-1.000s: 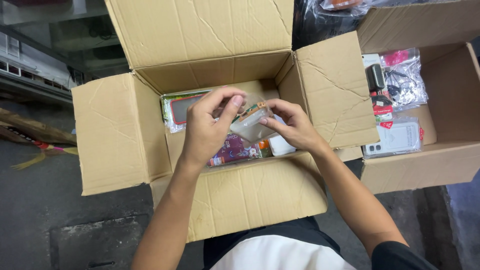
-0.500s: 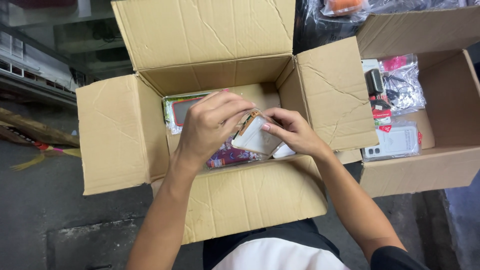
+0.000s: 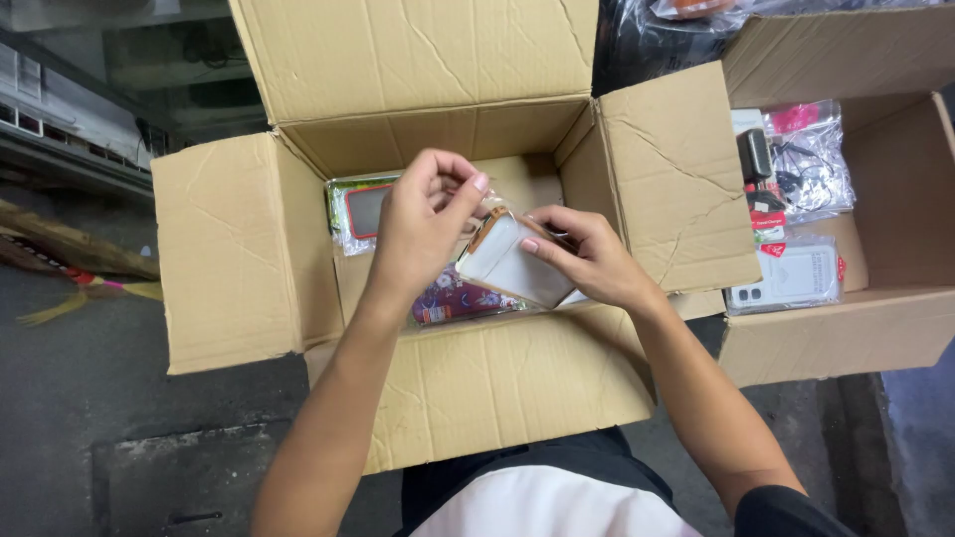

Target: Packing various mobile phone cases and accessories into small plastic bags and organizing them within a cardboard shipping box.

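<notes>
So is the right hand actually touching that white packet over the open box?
Touching. The head view shows the right hand with fingers pressed on the white packet, while the left hand pinches its top corner.

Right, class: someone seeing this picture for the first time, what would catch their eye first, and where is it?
First, the two hands at the centre: the left hand and right hand together hold a white packet over the open cardboard box. Inside the box lie a purple patterned packet and a red-framed item. A second box of bagged goods stands at the right.
</notes>
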